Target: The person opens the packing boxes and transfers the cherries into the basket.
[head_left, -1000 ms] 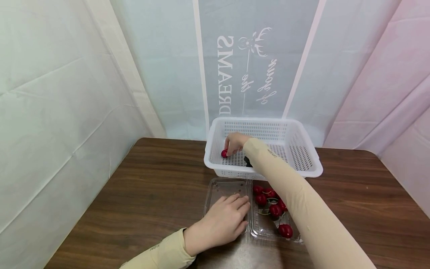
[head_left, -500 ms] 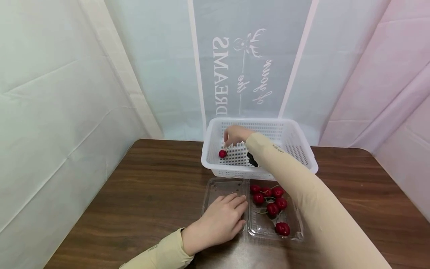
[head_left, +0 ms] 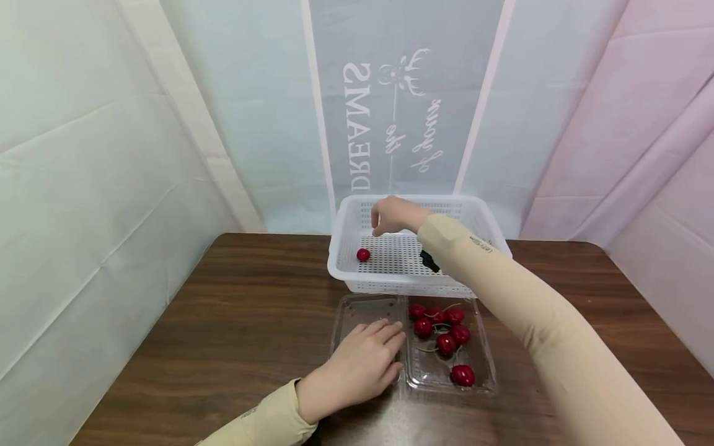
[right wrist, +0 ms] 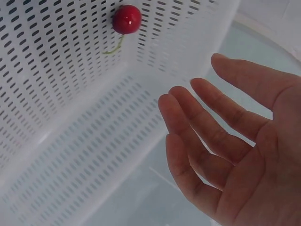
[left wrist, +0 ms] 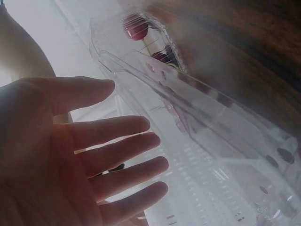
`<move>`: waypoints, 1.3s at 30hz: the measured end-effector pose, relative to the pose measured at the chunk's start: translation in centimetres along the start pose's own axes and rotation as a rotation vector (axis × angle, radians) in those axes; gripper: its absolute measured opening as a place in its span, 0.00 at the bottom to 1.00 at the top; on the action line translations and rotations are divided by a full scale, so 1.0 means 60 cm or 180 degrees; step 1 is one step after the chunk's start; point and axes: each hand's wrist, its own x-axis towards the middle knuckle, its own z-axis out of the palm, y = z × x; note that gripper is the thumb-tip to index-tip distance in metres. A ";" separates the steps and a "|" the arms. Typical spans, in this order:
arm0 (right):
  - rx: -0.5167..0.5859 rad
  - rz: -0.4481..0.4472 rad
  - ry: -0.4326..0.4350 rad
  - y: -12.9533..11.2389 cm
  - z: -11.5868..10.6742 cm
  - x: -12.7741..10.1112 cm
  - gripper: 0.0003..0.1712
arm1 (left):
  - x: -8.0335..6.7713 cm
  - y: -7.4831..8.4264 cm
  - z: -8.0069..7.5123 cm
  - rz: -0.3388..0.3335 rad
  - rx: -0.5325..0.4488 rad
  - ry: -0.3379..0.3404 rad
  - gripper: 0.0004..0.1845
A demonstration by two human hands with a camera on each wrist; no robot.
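A brown table (head_left: pixel 234 310) stands in front of pale curtains, with a white basket (head_left: pixel 343 272) at the back and a clear box (head_left: pixel 485 365) of cherries (head_left: pixel 446 342) in front of it. The left hand (head_left: pixel 359 365) lies flat with straight fingers on the box's open lid (head_left: pixel 362 306), likely to keep the box from sliding. The right hand (head_left: pixel 393 214) hangs over the basket with loose fingers and holds nothing, and one cherry (head_left: pixel 363 254) lies on the basket floor just below it, not touching it

Red cherry (head_left: pixel 363 254) w/ stem lies in white basket (head_left: pixel 346 275), left side.
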 end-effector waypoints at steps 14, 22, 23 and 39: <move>-0.0050 -0.0177 0.0163 0.010 -0.012 -0.074 0.10 | 0.001 0.002 0.003 -0.0033 0.0027 0.0082 0.22; -0.0077 -0.0195 0.0272 0.028 -0.005 -0.116 0.11 | 0.001 0.005 0.005 -0.0061 0.0001 0.0023 0.22; -0.0073 -0.0205 0.0298 0.030 -0.003 -0.121 0.11 | 0.000 0.005 0.005 -0.0060 -0.0002 0.0013 0.22; 0.0036 -0.0369 0.0918 0.057 0.014 -0.213 0.06 | 0.003 0.010 0.006 -0.0060 -0.0008 0.0070 0.22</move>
